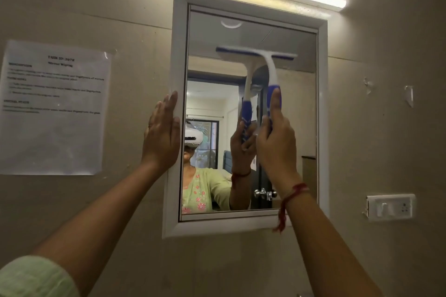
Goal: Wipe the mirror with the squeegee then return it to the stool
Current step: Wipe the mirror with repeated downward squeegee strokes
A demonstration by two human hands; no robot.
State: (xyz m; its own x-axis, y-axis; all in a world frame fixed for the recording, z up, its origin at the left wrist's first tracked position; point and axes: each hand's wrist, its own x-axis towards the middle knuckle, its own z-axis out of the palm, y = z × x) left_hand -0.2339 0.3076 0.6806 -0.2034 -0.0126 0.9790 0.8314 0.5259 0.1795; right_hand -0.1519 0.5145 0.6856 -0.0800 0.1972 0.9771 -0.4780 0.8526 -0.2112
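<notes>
right hand [275, 144]: clenched round the blue grip of the squeegee [269, 67], thumb laid up the back of the handle.
left hand [162, 137]: released and flat, fingers straight, palm pressed on the white frame [171, 200]; it holds nothing.
squeegee position: blade directly above the right hand, lying level across the upper part of the mirror [298, 113]. it appears to touch the glass, but contact along the whole edge cannot be confirmed.
stage, as judged: wiping is in hand; the return to the stool is not yet done.
risk 1: streaks or skipped bands, if the raised right hand tilts the handle and lifts 1 end of the blade off the glass.
risk 2: unwiped strips, since the blade is narrower than the glass; the margin just beside the left hand and the far margin past the right hand could be missed.
risk 3: the mirror shifting under the pull, if the left hand eases off the frame. how the mirror is fixed to the wall cannot be told.
risk 4: a dropped tool, if the grip slips on a wet handle; the ground below both hands is out of view.
hidden: the stool is not in view. the right fingertips show only in the reflection.
hard to make out: any marks or water on the glass; the text of the paper notice [55, 106] left of the left hand is blurred.
</notes>
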